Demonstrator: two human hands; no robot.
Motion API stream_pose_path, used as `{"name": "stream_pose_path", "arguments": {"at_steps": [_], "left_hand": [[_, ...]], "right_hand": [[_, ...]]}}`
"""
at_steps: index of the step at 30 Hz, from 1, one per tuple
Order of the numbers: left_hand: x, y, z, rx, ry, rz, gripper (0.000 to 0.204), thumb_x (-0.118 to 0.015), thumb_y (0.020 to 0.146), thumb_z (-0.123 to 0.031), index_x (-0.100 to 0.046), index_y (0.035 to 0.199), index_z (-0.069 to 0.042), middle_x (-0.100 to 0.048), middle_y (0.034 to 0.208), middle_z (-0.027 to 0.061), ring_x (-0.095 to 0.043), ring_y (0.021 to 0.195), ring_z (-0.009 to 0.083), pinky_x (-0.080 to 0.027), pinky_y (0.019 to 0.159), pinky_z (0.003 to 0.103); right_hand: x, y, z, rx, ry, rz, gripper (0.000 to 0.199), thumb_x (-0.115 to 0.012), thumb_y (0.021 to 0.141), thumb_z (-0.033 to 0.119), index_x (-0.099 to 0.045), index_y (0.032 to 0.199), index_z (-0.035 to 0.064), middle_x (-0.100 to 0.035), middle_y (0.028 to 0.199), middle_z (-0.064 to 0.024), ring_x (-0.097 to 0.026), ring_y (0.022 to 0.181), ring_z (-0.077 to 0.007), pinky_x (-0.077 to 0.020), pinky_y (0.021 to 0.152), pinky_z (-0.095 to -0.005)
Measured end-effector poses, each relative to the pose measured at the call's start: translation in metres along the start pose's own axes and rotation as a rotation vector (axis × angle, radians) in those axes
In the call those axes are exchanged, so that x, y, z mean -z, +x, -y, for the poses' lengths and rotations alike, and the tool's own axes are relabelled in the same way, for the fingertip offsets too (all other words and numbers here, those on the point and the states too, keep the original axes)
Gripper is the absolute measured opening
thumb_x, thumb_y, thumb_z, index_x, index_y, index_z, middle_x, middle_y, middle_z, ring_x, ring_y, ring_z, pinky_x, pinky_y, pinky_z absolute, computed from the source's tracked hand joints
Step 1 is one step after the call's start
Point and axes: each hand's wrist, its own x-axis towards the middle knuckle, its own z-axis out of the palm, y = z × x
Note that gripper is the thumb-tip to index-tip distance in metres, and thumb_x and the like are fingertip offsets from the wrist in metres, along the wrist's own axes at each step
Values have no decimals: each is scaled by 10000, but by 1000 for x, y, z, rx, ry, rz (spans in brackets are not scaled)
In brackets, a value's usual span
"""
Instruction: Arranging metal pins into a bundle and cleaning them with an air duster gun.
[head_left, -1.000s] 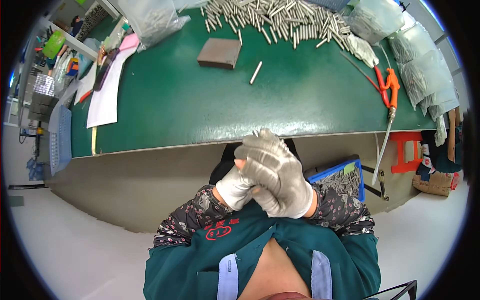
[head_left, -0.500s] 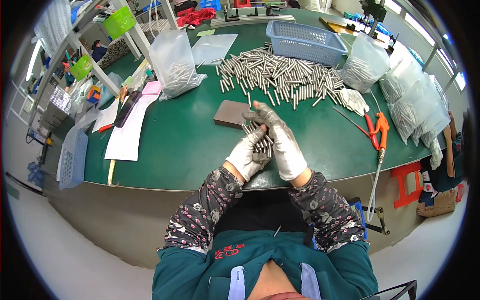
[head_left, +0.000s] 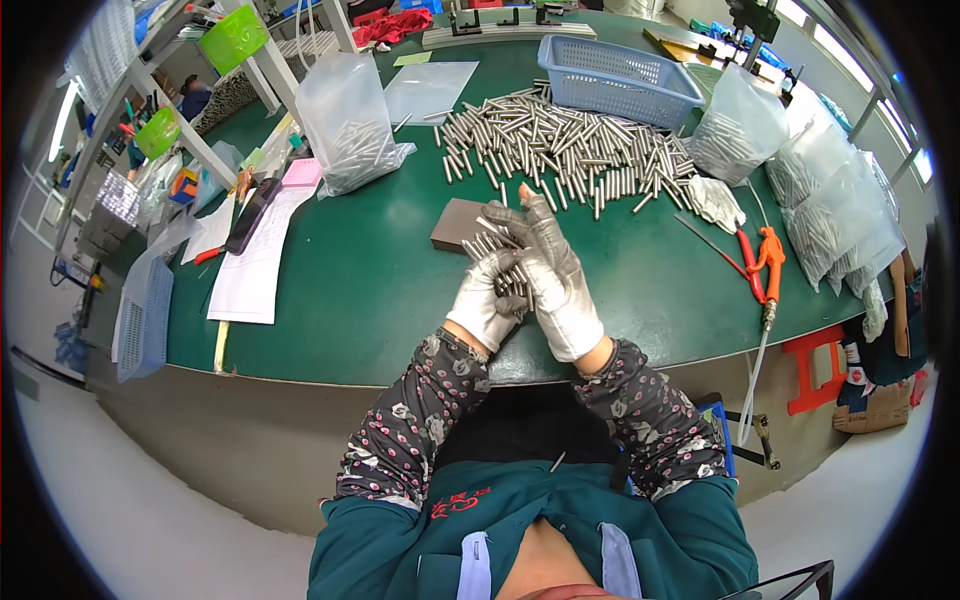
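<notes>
My two gloved hands meet over the green table. My left hand is closed around a bundle of short metal rods, which stick out above its fingers. My right hand lies flat against the bundle's right side with its fingers stretched out. Just beyond the hands lies a small brown block. Farther back a large heap of loose metal rods is spread over the table.
A blue basket stands behind the heap. Clear bags of rods stand at the back left and along the right. Orange-handled pliers, a white glove, papers and a grey tray lie around.
My hands went from my chest out over the table and now hold a bundle of rods. The view tilted up, showing more of the table's far side.
</notes>
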Motion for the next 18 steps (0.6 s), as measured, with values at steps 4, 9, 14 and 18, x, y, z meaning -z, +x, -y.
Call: {"name": "stream_pose_path", "arguments": {"at_steps": [4,9,14,18], "left_hand": [[-16,-6,3,-19,204,-120,235,-602,791,-113,-549,1001,-23,-616,954,71,-608,874,188,-518,789,342],[-25,-9,11,-129,198,-130,211,-586,814,-79,-543,1019,-62,-617,891,38,-617,706,123,-500,507,183],[-37,-9,6,-138,233,-172,208,-578,818,-65,-539,1022,-74,-602,853,21,-574,590,88,-394,362,152],[-36,-9,9,-150,369,-230,200,-569,812,-29,-543,1007,-70,-599,842,28,-563,574,81,-376,351,148]], "right_hand": [[1,1,7,-118,204,-118,487,-366,841,-33,-331,1324,20,-526,1198,-120,-507,1097,-177,-409,914,-279],[6,-3,-7,277,-533,-124,304,-459,791,-40,-594,1045,57,-582,1098,-113,-527,1081,-270,-444,885,-312],[17,0,-22,30,-611,-304,169,-615,715,122,-646,876,81,-623,949,-87,-568,922,-257,-466,793,-334],[29,12,4,145,-957,-158,88,-622,706,122,-647,776,76,-612,817,-63,-557,808,-253,-462,718,-336]]}}
